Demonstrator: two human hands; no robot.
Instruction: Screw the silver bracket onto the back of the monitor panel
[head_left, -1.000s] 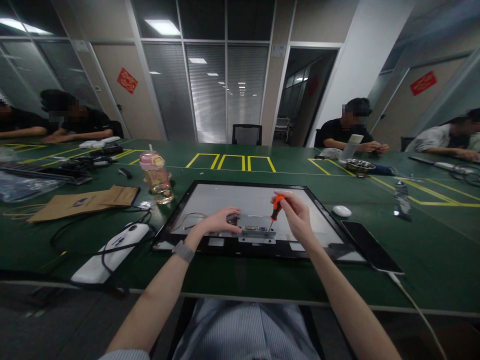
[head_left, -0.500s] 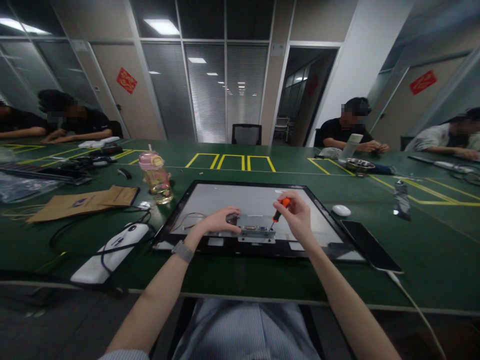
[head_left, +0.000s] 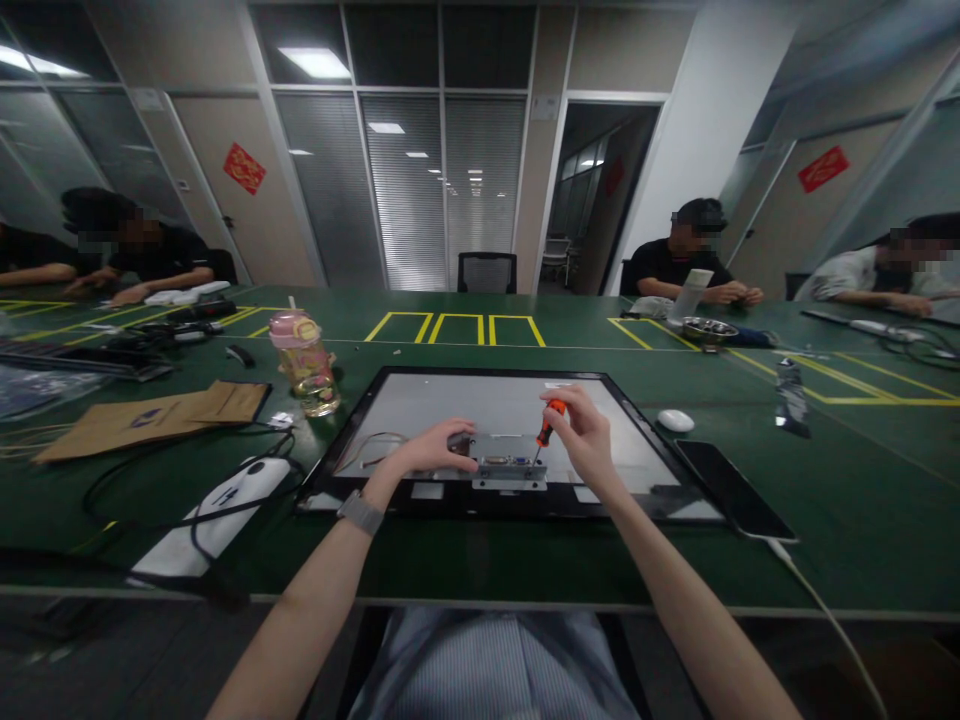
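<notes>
A display panel point(head_left: 420, 397) with a black frame and pale grey back lies flat on the table before me. Near its front edge sits a metal bracket point(head_left: 510, 484) with connector ports. My left hand point(head_left: 431, 450) curls its thumb and fingers around the bracket's left end, beside a small dark part point(head_left: 459, 440). In my right hand point(head_left: 589, 435) is a screwdriver point(head_left: 551, 418) with an orange and black handle. Its shaft slants down to the bracket's right end; the exact contact point is too small to make out. Thin wires point(head_left: 367, 445) lie left of my left hand.
On the left are a pink-lidded bottle point(head_left: 304, 360), a brown paper bag point(head_left: 150, 418) and a white power bank point(head_left: 217, 515) with black cables. At right lie a phone point(head_left: 735, 488) with its cable and a white oval case point(head_left: 675, 420). Several people sit across the table.
The view has shifted slightly. The screwdriver's handle stands a little more upright in my right hand, its tip still at the bracket's right end. My left hand keeps its place.
</notes>
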